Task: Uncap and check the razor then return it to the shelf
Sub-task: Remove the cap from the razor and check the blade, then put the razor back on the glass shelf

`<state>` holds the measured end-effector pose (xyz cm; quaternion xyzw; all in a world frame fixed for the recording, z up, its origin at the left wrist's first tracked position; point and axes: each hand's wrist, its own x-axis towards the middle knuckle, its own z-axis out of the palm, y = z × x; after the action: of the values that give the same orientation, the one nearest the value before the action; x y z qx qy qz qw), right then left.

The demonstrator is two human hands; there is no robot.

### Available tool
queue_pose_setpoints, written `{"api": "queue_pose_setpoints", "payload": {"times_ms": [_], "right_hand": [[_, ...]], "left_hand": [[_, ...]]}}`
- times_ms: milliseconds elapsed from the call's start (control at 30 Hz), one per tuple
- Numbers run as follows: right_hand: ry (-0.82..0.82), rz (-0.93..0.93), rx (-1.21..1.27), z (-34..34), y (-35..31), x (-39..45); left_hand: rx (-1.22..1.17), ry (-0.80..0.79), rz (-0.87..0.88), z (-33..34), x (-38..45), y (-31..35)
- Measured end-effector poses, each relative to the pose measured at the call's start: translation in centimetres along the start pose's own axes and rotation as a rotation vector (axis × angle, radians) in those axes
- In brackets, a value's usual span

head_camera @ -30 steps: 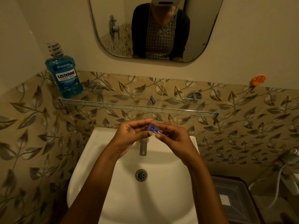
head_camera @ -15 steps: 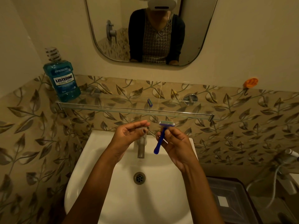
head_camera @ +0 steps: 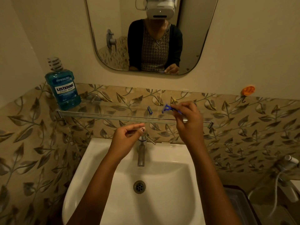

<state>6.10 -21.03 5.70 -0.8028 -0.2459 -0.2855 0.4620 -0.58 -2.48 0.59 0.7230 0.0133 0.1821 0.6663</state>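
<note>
My right hand grips the blue razor by its handle, head pointing left, right over the glass shelf. Whether the razor touches the glass I cannot tell. A small blue razor cap lies on the shelf just left of the razor head. My left hand hovers lower, above the tap, fingers loosely curled with the forefinger extended and nothing visible in it.
A blue Listerine mouthwash bottle stands at the shelf's left end. Below is a white sink with a drain. A mirror hangs above; an orange hook sticks to the wall at right. A hose sprayer sits far right.
My right hand has risen from above the sink to the shelf, turning the razor from upright to lying sideways. My left hand let go of the razor earlier and stayed low.
</note>
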Motion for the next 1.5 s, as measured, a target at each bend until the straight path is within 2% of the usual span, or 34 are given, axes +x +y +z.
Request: {"api": "queue_pose_setpoints", "payload": {"times_ms": [67, 233, 567, 667, 733, 867, 933, 1000, 1333, 1500], "right_hand": [[-0.094, -0.016, -0.118, 0.9, 0.6, 2.0], [-0.333, 0.082, -0.374, 3.7, 3.4, 4.9], [-0.455, 0.096, -0.443, 4.8, 5.7, 6.2], [-0.414, 0.124, -0.386, 4.5, 5.5, 6.1], [-0.345, 0.144, -0.315, 4.1, 5.1, 5.9], [-0.261, 0.097, -0.226, 3.3, 4.2, 4.9], [-0.245, 0.070, -0.231, 3.0, 3.8, 4.3], [-0.241, 0.069, -0.229, 2.8, 3.7, 3.6], [-0.209, 0.100, -0.204, 1.6, 3.5, 1.5], [-0.085, 0.079, -0.163, 0.4, 2.7, 0.2]], "left_hand": [[0.100, 0.050, 0.054, 0.2, 0.4, 0.0], [0.240, 0.102, 0.107, 0.5, 1.2, 0.0], [0.340, 0.114, 0.168, 0.3, 2.7, 0.9], [0.471, 0.149, 0.223, 0.1, 4.7, 2.1], [0.586, 0.117, 0.213, 0.0, 6.7, 2.8], [0.889, -0.157, 0.084, 0.8, 10.6, 2.8], [0.914, -0.265, 0.037, 1.3, 11.6, 2.4], [0.918, -0.308, 0.023, 1.5, 12.3, 2.0], [0.820, -0.229, 0.093, 1.4, 12.1, 1.2], [0.666, -0.142, 0.207, 1.0, 9.3, 2.6]]}}
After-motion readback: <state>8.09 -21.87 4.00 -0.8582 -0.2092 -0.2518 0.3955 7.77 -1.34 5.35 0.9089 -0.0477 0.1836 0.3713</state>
